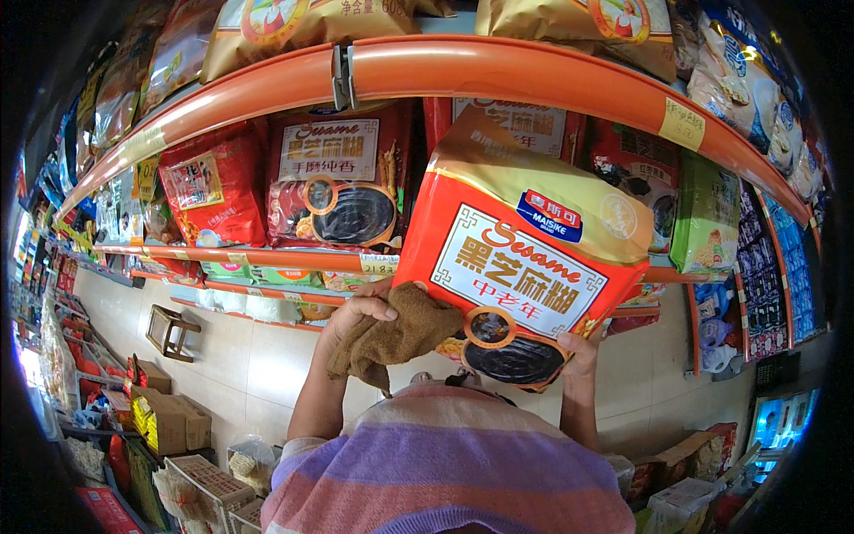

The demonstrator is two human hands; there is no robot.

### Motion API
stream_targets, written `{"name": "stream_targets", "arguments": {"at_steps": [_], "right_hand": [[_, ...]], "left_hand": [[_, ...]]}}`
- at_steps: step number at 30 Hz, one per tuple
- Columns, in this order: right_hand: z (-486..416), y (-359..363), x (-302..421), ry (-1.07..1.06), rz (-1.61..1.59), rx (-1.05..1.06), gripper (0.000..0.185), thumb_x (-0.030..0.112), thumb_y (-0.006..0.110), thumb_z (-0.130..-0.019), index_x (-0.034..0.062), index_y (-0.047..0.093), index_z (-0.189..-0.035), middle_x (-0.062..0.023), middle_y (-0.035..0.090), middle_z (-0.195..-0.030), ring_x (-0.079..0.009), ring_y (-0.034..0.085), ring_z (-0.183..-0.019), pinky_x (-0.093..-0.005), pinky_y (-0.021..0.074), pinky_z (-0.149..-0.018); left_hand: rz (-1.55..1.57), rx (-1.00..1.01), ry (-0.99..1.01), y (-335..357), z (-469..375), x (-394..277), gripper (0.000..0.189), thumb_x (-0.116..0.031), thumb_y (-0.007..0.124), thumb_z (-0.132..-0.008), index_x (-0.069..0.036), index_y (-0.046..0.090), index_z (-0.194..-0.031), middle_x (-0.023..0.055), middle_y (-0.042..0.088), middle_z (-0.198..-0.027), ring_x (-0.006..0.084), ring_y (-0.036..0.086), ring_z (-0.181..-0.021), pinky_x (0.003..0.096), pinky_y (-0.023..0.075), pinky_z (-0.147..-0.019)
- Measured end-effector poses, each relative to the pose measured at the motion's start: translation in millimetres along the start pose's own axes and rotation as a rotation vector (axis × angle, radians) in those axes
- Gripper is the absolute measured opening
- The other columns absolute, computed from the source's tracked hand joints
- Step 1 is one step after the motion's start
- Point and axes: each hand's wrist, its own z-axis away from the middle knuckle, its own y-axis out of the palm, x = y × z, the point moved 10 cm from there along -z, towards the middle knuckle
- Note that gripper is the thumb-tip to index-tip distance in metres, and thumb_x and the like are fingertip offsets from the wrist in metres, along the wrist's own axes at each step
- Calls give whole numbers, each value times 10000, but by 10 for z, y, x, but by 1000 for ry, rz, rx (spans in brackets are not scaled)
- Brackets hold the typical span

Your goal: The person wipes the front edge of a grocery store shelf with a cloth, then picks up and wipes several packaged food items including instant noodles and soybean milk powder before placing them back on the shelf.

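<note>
A large red and gold bag of Maisike black sesame paste powder (527, 267) is held up before my chest, its printed front towards me and tilted. My right hand (580, 354) grips its lower right edge, the thumb on the front. At the bag's lower left, my left hand (363, 310) holds a brown cloth (407, 327), which lies bunched against the bag and hangs down below. Most of the left fingers are hidden behind cloth and bag. Behind stands another sesame bag (337, 187) on the middle shelf, beside a smaller red bag (213, 190).
An orange shelf edge (507, 70) curves above the bag, with gold bags (574, 33) over it. A green bag (707, 210) stands at right. On the tiled floor are a wooden stool (172, 330) at left and cardboard boxes (170, 417) behind it.
</note>
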Motion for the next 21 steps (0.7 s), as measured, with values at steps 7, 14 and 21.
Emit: {"name": "stream_targets", "arguments": {"at_steps": [7, 14, 21], "right_hand": [[68, -4, 36, -52, 73, -30, 722, 47, 677, -560, -55, 386, -1212, -134, 550, -1072, -227, 580, -951, -344, 489, -831], [151, 86, 118, -83, 56, -44, 756, 43, 699, -560, -50, 359, -1228, -128, 539, -1080, -221, 575, -955, -338, 481, -841], [180, 50, 108, -84, 69, -42, 748, 29, 713, -566, -43, 367, -1226, -124, 536, -1085, -220, 571, -958, -333, 484, -833]], "left_hand": [[-84, -52, -1, -62, 18, 15, 780, -90, 608, -530, 59, 381, -1261, 194, 528, -1169, 307, 546, -1056, 384, 422, -949], [-10, 49, 7, -64, 2, 63, 821, -91, 595, -526, 43, 346, -1297, 198, 499, -1214, 312, 515, -1103, 393, 400, -972], [-135, -61, 208, -89, 134, -296, 735, -63, 594, -523, 59, 424, -1228, 195, 534, -1164, 310, 558, -1035, 391, 445, -919]]}}
